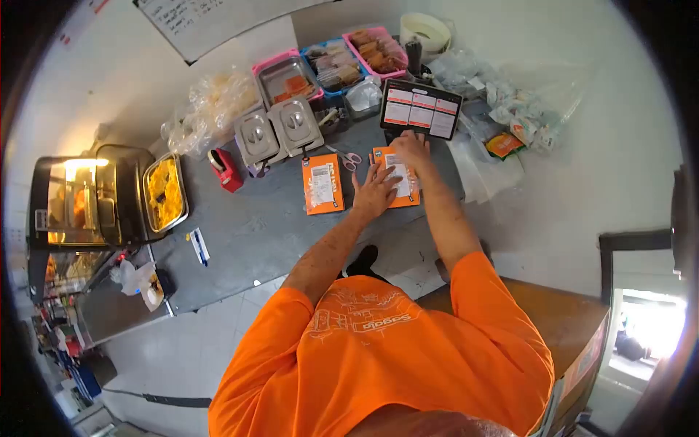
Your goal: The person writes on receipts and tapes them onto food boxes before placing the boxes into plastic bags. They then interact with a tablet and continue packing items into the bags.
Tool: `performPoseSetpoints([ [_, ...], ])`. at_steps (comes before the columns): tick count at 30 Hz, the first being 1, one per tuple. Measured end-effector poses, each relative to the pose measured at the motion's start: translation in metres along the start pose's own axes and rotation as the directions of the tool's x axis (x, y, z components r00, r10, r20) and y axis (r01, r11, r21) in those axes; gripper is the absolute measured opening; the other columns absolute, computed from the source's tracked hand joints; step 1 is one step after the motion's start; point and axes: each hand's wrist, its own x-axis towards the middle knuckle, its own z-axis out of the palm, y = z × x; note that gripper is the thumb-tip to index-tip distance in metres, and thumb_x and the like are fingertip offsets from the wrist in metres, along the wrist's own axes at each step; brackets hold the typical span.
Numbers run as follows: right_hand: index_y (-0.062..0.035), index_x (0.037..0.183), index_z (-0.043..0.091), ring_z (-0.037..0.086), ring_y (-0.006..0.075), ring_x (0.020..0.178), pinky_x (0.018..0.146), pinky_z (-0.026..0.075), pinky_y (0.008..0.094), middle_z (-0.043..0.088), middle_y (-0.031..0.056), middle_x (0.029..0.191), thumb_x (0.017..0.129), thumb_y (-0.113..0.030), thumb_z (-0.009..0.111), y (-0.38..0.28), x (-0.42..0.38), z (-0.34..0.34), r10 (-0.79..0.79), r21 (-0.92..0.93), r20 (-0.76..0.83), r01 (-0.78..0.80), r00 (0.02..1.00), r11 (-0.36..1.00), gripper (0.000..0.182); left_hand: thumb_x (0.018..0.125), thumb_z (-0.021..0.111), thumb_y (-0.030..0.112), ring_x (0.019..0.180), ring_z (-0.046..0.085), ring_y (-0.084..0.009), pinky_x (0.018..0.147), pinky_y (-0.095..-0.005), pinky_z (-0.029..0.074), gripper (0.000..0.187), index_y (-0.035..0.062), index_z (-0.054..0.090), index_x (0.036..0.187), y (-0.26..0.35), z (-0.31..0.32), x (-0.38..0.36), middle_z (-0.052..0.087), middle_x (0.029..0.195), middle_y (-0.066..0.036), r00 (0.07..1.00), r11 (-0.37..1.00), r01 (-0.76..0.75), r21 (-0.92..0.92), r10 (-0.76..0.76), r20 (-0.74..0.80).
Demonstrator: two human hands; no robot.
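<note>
My left hand (375, 191) lies flat with fingers spread over an orange box (409, 194) and the white printed label (400, 177) on its top. At the far right corner of that box is my right hand (413, 151), fingers curled and close below the tablet (420, 109). What those fingers hold, if anything, is hidden. A second orange box (333, 200) with a white label under clear plastic sits just left of my left hand. Scissors (352, 161) with pale handles lie beyond the gap between the boxes.
Two lidded steel containers (297, 125) and a red tape dispenser (226, 170) stand left of the boxes. Behind are pink and blue trays (333, 67) of packets. Plastic bags (520, 116) crowd the right; a lit food warmer (80, 211) and yellow food tray (166, 192) are far left.
</note>
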Motion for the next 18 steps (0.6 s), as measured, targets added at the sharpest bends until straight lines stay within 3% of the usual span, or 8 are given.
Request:
performPoseSetpoints([
  [2, -0.0225, 0.115, 0.066, 0.044, 0.0378, 0.123, 0.098, 0.037, 0.0495, 0.054, 0.0123, 0.128, 0.089, -0.029, 0.05, 0.036, 0.039, 0.02, 0.066, 0.273, 0.088, -0.088, 0.994, 0.958, 0.031, 0.086, 0.059, 0.041, 0.144, 0.017, -0.0255, 0.104, -0.0724, 0.009, 0.052, 0.0296, 0.046, 0.135, 0.002, 0.005, 0.003, 0.03, 0.151, 0.003, 1.0, 0.999, 0.011, 0.032, -0.011, -0.016],
  [3, -0.0125, 0.108, 0.068, 0.051, 0.0371, 0.117, 0.096, 0.04, 0.0418, 0.061, 0.0153, 0.118, 0.09, -0.025, 0.048, 0.041, 0.04, 0.008, 0.089, 0.761, -0.252, 0.141, 0.964, 0.633, 0.029, 0.086, 0.059, 0.041, 0.144, 0.017, -0.0255, 0.104, -0.0724, 0.009, 0.052, 0.0296, 0.046, 0.135, 0.004, -0.001, -0.004, 0.03, 0.151, 0.003, 0.999, 0.999, 0.046, 0.021, -0.045, -0.02],
  [4, -0.0046, 0.104, 0.068, 0.057, 0.0209, 0.107, 0.092, 0.04, 0.0346, 0.065, 0.0118, 0.108, 0.091, -0.029, 0.04, 0.041, 0.031, 0.008, 0.163, 0.679, -0.495, 0.263, 0.853, 0.685, 0.039, 0.082, 0.062, 0.042, 0.144, 0.016, -0.028, 0.104, -0.0719, 0.007, 0.057, 0.027, 0.044, 0.135, 0.006, -0.01, 0.001, 0.029, 0.151, 0.001, 0.998, 0.997, 0.031, -0.065, -0.035, -0.055],
  [8, -0.0076, 0.1, 0.066, 0.056, 0.0188, 0.096, 0.083, 0.042, 0.0341, 0.062, 0.0047, 0.1, 0.092, -0.026, 0.044, 0.004, -0.039, 0.0, 0.549, 0.855, -0.509, 0.312, 0.664, 0.415, 0.03, 0.074, 0.07, 0.041, 0.141, 0.019, -0.033, 0.107, -0.0647, 0.009, 0.068, 0.0173, 0.043, 0.132, -0.002, -0.034, -0.032, 0.033, 0.147, -0.007, 0.975, 0.978, -0.022, -0.207, -0.025, -0.222],
  [10, -0.0053, 0.097, 0.063, 0.054, 0.0173, 0.091, 0.081, 0.043, 0.0342, 0.06, 0.0051, 0.095, 0.093, -0.025, 0.046, -0.019, -0.076, 0.024, 0.432, 0.596, -0.765, 0.27, 0.478, 0.756, 0.026, 0.074, 0.072, 0.035, 0.138, 0.026, -0.0316, 0.107, -0.0571, 0.016, 0.067, 0.0142, 0.043, 0.131, -0.019, -0.049, -0.066, 0.038, 0.14, -0.01, 0.938, 0.971, -0.001, -0.238, -0.081, -0.336],
  [12, -0.0018, 0.096, 0.059, 0.054, 0.0165, 0.089, 0.081, 0.044, 0.032, 0.058, 0.0063, 0.093, 0.095, -0.025, 0.049, -0.079, -0.128, 0.018, 0.556, 0.848, -0.52, 0.312, 0.648, 0.429, 0.026, 0.074, 0.072, 0.033, 0.137, 0.027, -0.031, 0.107, -0.0561, 0.016, 0.066, 0.0143, 0.043, 0.131, -0.047, -0.056, -0.116, 0.039, 0.139, -0.01, 0.928, 0.962, 0.067, -0.266, -0.158, -0.339],
  [15, -0.0027, 0.091, 0.057, 0.056, 0.0135, 0.078, 0.07, 0.045, 0.0276, 0.059, 0.0053, 0.082, 0.094, -0.016, 0.055, -0.156, -0.179, 0.064, 0.193, 0.799, -0.525, 0.402, 0.829, 0.448, 0.014, 0.075, 0.071, 0.031, 0.135, 0.029, -0.0285, 0.106, -0.0551, 0.018, 0.063, 0.014, 0.044, 0.13, -0.114, -0.066, -0.219, 0.04, 0.138, -0.009, 0.879, 0.924, 0.259, -0.281, -0.346, -0.327],
  [18, -0.0017, 0.089, 0.061, 0.055, 0.0135, 0.07, 0.066, 0.045, 0.0279, 0.06, 0.0059, 0.075, 0.092, -0.014, 0.058, -0.23, -0.205, 0.127, -0.182, 0.813, -0.311, 0.36, 0.933, 0.458, 0.013, 0.075, 0.072, 0.029, 0.129, 0.039, -0.0307, 0.105, -0.0508, 0.025, 0.06, 0.0106, 0.049, 0.127, -0.187, -0.086, -0.333, 0.047, 0.133, -0.012, 0.675, 0.81, 0.513, -0.286, -0.586, -0.449],
])
